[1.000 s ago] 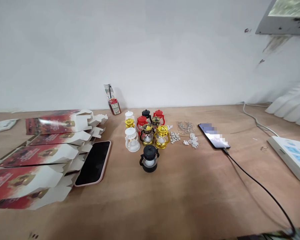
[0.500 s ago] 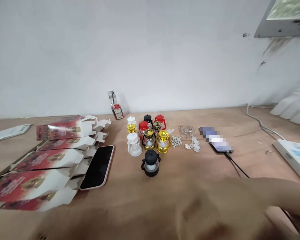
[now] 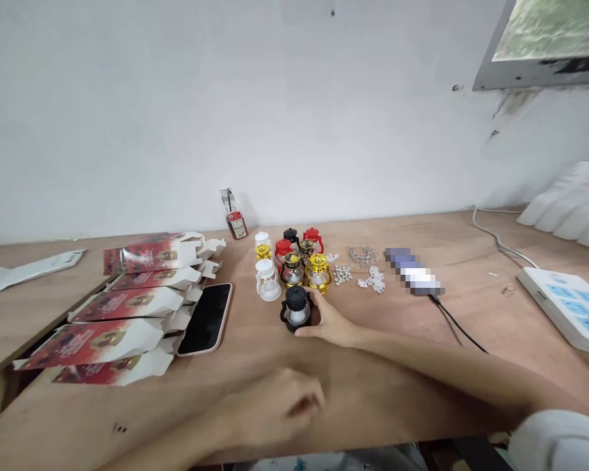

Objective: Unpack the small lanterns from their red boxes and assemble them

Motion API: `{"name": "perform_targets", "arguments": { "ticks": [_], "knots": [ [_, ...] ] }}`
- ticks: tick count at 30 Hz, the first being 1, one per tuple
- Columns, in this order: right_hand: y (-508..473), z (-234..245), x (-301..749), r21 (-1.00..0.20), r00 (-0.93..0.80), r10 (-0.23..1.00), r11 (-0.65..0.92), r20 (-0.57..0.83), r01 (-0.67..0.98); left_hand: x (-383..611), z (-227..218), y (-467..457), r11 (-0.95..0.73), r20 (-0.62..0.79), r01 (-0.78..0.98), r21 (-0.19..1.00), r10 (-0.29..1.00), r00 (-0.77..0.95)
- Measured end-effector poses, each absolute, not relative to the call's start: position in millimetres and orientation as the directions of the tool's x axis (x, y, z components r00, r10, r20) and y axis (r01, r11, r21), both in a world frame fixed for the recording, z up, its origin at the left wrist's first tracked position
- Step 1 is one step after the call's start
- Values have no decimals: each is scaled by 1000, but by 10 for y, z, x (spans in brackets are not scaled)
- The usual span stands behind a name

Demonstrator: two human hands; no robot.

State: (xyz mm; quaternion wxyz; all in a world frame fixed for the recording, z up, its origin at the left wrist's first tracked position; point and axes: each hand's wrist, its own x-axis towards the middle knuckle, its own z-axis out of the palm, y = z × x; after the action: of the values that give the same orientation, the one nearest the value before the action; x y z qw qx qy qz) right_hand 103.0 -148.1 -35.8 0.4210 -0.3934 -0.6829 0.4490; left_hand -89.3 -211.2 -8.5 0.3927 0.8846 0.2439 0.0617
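A small black toy lantern (image 3: 295,307) stands alone on the wooden table (image 3: 422,340), in front of a cluster of toy lanterns (image 3: 290,261) in white, gold, red and black. My right hand (image 3: 328,320) reaches across the table and wraps its fingers round the black lantern's right side. My left hand (image 3: 275,409) hovers low over the near part of the table with its fingers curled loosely; nothing shows in them, and the hand is somewhat blurred.
Several flat red-and-white cartons (image 3: 127,307) lie fanned at the left beside a dark phone (image 3: 207,318). Small white pieces (image 3: 343,273) and metal wire hooks (image 3: 363,255) lie right of the lanterns. A second phone (image 3: 415,278) on a cable and a white device (image 3: 564,304) lie further right.
Both hands have come into view. My right arm swept in from the right and its hand closed on the black lantern. The camera has shifted a little to the right.
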Motion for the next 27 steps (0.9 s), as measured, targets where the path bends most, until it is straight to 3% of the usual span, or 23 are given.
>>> {"name": "perform_targets", "arguments": {
  "ticks": [3,6,11,14,20,23,27],
  "knots": [
    [-1570,-473,965,-969,-196,958,230,209,92,-955,-174,-1955,-388,-61,526,757,759,648],
    [-1617,-440,955,-983,-89,984,146,156,-109,-968,-310,-1858,-281,57,469,837,898,436],
    [-1622,-359,1012,-931,-88,996,-6,28,-366,-767,-364,-1771,-353,216,320,879,894,392],
    [-1602,-359,1044,-898,-113,993,-86,-41,-432,-564,-335,-1706,-405,283,246,881,866,413],
    [-1567,-371,1088,-860,-123,991,-104,-49,-500,-388,-362,-1646,-500,411,183,846,832,373],
    [-1570,-363,1109,-864,-202,979,-126,-29,-487,-484,-375,-1667,-647,538,293,703,755,375],
    [-1566,-352,1132,-868,-373,926,-233,-60,-439,-655,-302,-1640,-786,721,536,308,561,407]
  ]
}}
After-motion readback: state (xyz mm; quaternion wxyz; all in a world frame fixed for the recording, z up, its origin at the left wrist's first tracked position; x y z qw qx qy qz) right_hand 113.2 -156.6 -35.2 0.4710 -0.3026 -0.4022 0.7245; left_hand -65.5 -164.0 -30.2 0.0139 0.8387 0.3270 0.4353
